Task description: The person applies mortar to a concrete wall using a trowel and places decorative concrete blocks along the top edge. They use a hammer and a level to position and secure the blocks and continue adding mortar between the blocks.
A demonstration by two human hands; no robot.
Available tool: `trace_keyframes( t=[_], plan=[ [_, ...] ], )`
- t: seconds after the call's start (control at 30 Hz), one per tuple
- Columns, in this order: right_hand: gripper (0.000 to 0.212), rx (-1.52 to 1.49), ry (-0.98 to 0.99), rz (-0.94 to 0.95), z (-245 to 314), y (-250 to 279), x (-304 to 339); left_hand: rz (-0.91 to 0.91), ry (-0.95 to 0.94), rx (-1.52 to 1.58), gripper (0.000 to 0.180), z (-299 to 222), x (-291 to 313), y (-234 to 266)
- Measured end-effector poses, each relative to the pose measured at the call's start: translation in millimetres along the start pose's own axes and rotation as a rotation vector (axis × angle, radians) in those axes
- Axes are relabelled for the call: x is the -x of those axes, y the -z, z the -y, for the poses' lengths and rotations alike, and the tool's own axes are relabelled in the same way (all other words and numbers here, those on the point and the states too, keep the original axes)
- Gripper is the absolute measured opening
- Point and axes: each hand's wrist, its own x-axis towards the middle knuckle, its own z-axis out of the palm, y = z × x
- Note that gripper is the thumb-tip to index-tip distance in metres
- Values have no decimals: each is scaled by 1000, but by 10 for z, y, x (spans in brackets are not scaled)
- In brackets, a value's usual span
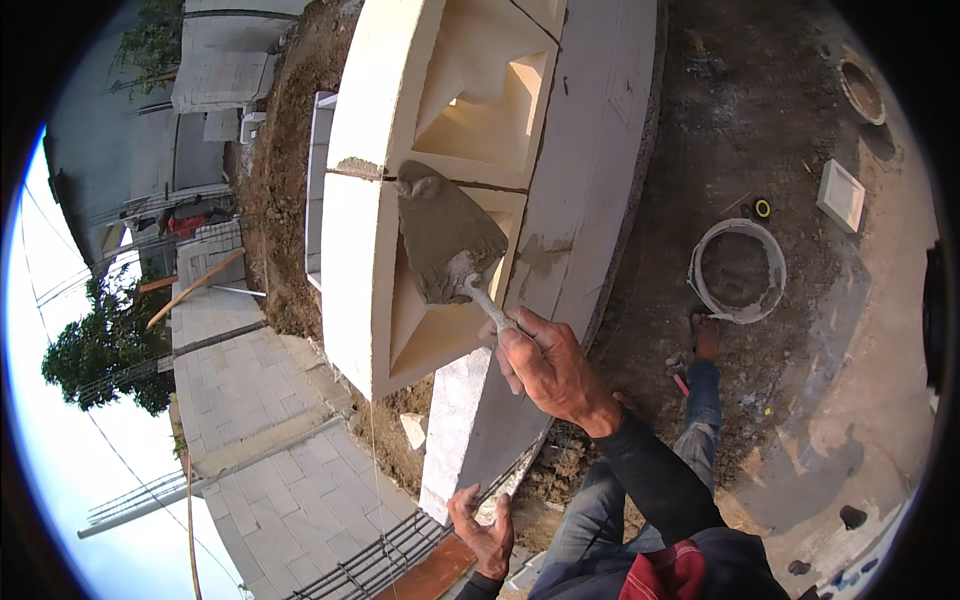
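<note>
My right hand is closed around the handle of a masonry trowel, whose blade carries grey wet mortar. The blade lies over a cream hollow block with recessed faces, its tip at the dark joint with the neighbouring block. A patch of mortar shows on top of that joint. My left hand is apart from the trowel, fingers spread and holding nothing. It is near the end of the pale wall and a bundle of steel bars.
On the ground at right stand a round mortar-smeared bucket, a yellow tape measure, a white square block and a round basin. A thin string hangs by the block's corner. A block wall runs at left.
</note>
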Motion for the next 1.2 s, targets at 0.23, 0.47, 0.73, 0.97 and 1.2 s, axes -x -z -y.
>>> trace_keyframes(
  t=[0.23, 0.47, 0.73, 0.97, 1.2],
  plan=[
    [35, 390, 15, -250, 512, 930, 835, 88, -15, 2, 40, 28, 146, -56],
    [34, 1366, -76, -690, -948, 3467, 2497, 317, -46, 86, 37, -10, 218, -389],
    [49, 1412, -764, -482, -1944, 4291, 2510, 127, -145, -127, 39, -286, -211, -516],
    [58, 601, -486, -788, -1240, 2961, 1975, -53, 9, -61, 96, -515, -1117, -528],
    [48, -416, -283, -729, -23, 1459, 759, -24, -16, 307, 87, -536, -1800, -852]
  ],
)
